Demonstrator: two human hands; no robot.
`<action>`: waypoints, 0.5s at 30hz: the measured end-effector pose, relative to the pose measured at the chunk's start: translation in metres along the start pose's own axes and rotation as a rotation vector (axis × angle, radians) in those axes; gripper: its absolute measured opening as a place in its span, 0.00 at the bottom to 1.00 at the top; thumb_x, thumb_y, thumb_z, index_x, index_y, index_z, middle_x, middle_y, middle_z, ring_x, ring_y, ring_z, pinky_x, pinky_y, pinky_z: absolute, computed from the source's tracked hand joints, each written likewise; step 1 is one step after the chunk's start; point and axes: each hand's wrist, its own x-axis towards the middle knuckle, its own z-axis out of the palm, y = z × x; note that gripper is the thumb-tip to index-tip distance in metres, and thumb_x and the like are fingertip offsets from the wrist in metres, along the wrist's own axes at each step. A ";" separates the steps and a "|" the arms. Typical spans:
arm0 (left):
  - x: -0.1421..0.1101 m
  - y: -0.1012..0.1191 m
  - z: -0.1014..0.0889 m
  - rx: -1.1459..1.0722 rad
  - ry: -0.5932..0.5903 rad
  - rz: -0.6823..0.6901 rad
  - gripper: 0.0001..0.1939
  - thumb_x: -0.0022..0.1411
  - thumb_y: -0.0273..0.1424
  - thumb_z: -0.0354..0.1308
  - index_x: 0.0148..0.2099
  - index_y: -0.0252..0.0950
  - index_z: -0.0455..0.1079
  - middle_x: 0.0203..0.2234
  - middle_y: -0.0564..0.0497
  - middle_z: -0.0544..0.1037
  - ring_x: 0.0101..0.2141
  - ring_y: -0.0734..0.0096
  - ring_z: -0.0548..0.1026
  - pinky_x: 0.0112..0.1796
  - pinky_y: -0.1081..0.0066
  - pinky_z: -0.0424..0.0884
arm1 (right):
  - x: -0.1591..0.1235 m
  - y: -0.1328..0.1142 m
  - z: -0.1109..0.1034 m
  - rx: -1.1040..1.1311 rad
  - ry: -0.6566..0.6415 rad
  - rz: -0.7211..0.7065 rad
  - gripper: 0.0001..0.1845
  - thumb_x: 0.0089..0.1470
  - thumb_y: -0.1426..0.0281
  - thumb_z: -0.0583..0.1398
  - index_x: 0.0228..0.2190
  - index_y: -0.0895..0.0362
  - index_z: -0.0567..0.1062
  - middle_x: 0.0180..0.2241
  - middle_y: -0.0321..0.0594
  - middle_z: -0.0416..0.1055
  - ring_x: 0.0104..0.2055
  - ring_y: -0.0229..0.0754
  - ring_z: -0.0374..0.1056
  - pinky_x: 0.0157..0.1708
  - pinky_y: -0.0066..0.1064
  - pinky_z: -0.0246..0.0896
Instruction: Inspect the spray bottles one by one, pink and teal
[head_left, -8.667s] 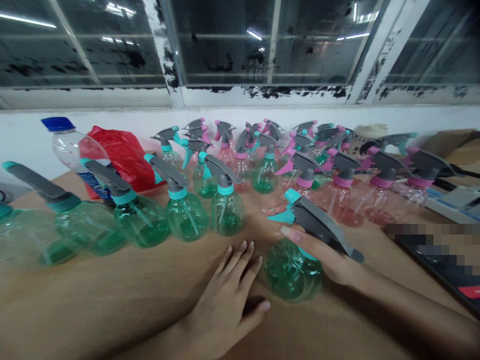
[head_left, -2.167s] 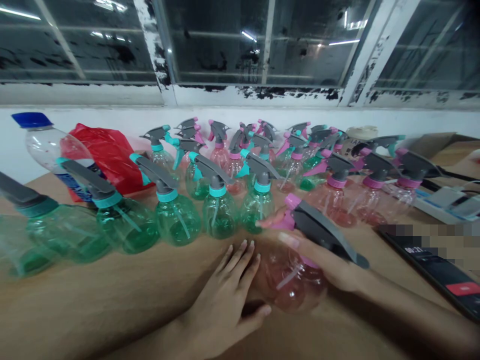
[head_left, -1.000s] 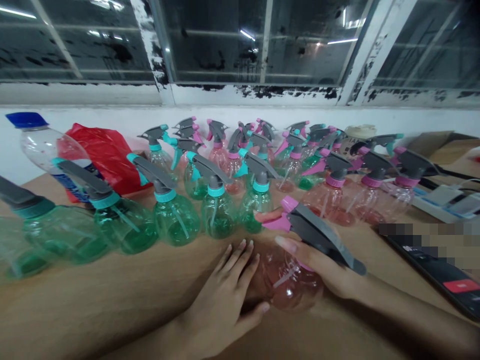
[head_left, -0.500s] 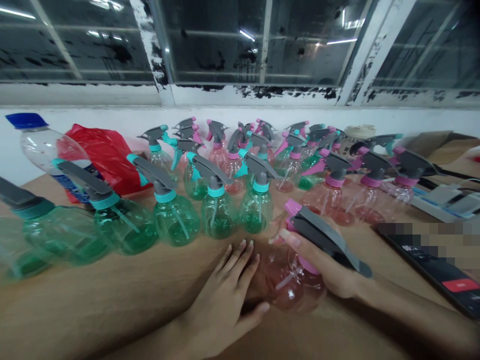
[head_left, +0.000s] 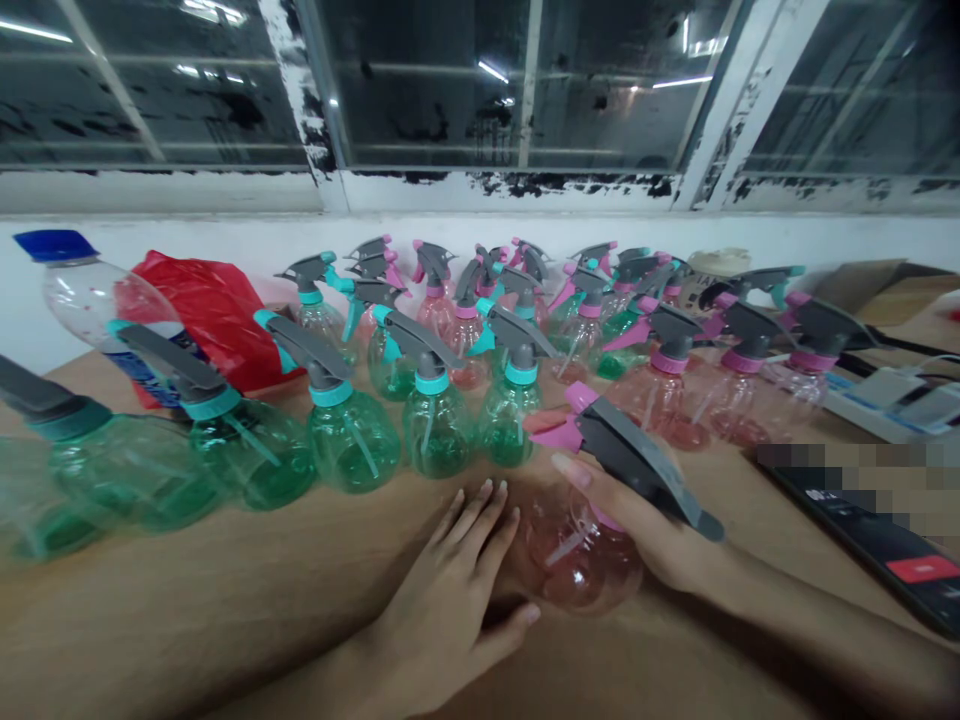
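A pink spray bottle (head_left: 581, 560) with a grey lever tilts over the table, its nozzle toward the upper left. My right hand (head_left: 645, 515) is closed round its neck just below the spray head; some fingers are hidden behind it. My left hand (head_left: 469, 575) lies on the wooden table (head_left: 300, 590) just left of that bottle, fingers stretched out and holding nothing. Ahead of it stand green spray bottles (head_left: 437, 440) with turquoise collars in a row reaching left. Pink spray bottles (head_left: 667, 385) stand in a group behind my right hand.
More green and pink spray bottles crowd toward the wall. At the left are a clear bottle with a blue cap (head_left: 56, 245) and a red plastic bag (head_left: 202, 310). A phone (head_left: 862, 530) lies at the right, with a power strip (head_left: 892, 400) behind it.
The pink spray bottle in my right hand has shifted slightly left and up, and its pink trigger now shows more clearly. My left hand has stayed in place.
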 end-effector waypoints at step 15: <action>0.000 0.001 -0.002 -0.031 0.011 -0.002 0.35 0.66 0.47 0.50 0.65 0.28 0.52 0.64 0.39 0.49 0.63 0.53 0.47 0.59 0.52 0.51 | 0.000 -0.004 0.000 0.034 0.019 0.020 0.09 0.53 0.66 0.59 0.38 0.53 0.69 0.27 0.34 0.66 0.26 0.39 0.63 0.29 0.33 0.62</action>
